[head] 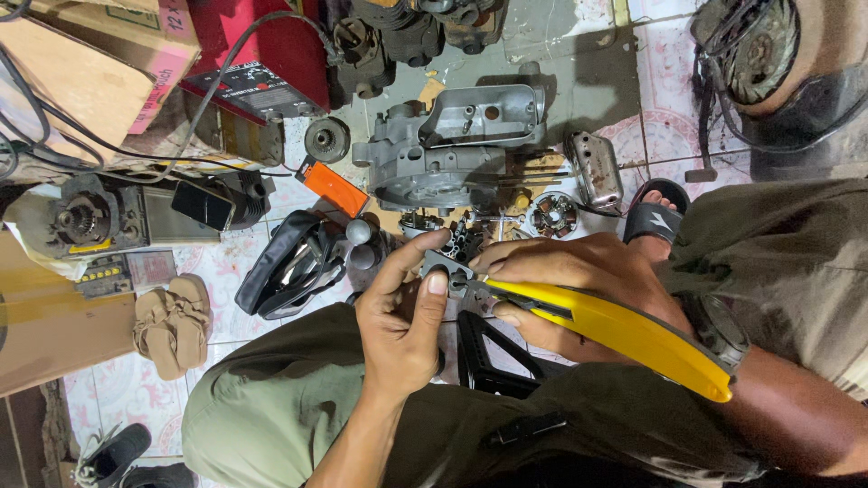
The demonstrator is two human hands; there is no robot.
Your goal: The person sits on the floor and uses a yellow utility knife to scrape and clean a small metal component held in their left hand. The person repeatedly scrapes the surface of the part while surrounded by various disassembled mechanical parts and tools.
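Note:
My left hand (pixel 402 312) grips a small grey metal engine part (pixel 448 269) between thumb and fingers, held above my knees. My right hand (pixel 579 285) is closed around pliers with yellow handles (pixel 624 330); their jaws meet the metal part beside my left thumb. The handles run back along my right forearm. Both hands are close together over my green trousers (pixel 271 398).
On the tiled floor ahead lie a grey engine crankcase (pixel 443 149), a metal cover (pixel 594 167), a round rotor (pixel 552 215), an orange tool (pixel 334 188) and a black bag (pixel 289 262). A red machine (pixel 262 54), cardboard boxes and cables stand at the left. A sandalled foot (pixel 653 217) rests at the right.

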